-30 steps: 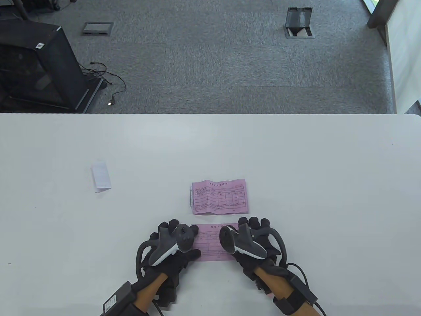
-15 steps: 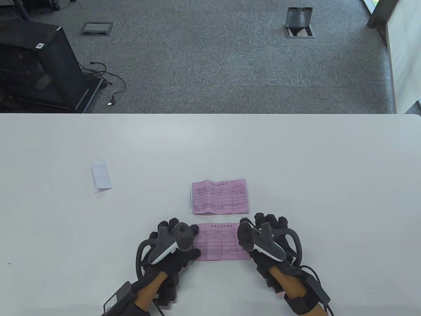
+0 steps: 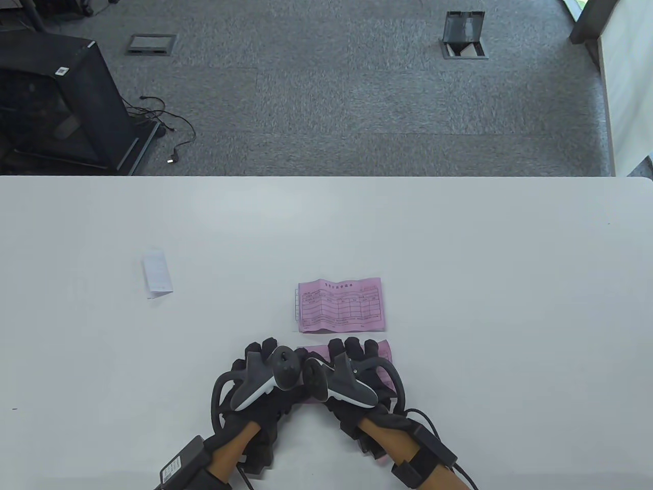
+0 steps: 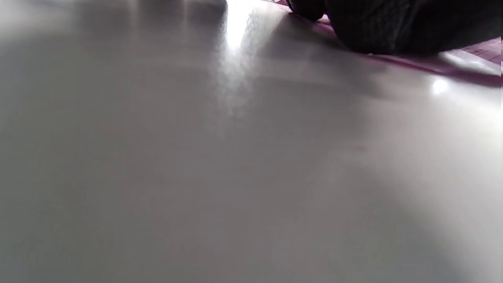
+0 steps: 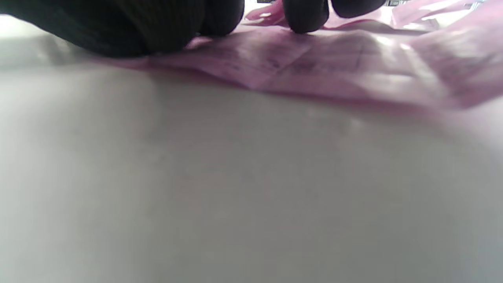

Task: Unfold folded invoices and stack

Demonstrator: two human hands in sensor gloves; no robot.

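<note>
Invoices are seen at three spots in the table view: a pink unfolded invoice (image 3: pixel 341 305) lies flat on the white surface (image 3: pixel 459 255) near the middle, a second pink invoice (image 3: pixel 383 350) lies just below it at the near edge, mostly covered by both hands, and a white folded invoice (image 3: pixel 157 272) is set well apart to the left. The left hand (image 3: pixel 260 377) is laid on the left end of the covered sheet with its fingers stretched forward, and the right hand (image 3: pixel 357 375) is laid close beside it with its fingers spread flat over the middle of the sheet; only a pink strip at the top and the right corner remain visible. Beyond the surface, grey carpet is seen with a black cabinet (image 3: pixel 56 102) at the left, a loose cable (image 3: pixel 168 125) beside it and two floor boxes, one of them an open floor box (image 3: pixel 463 35). In the left wrist view, the bare surface (image 4: pixel 196 177) fills most of the picture, and dark gloved fingers (image 4: pixel 393 23) are pressed onto a pink edge at the top right. In the right wrist view, dark fingertips (image 5: pixel 304 17) are pressed down on the rumpled pink sheet (image 5: pixel 334 67), which is slightly raised along its creases.
</note>
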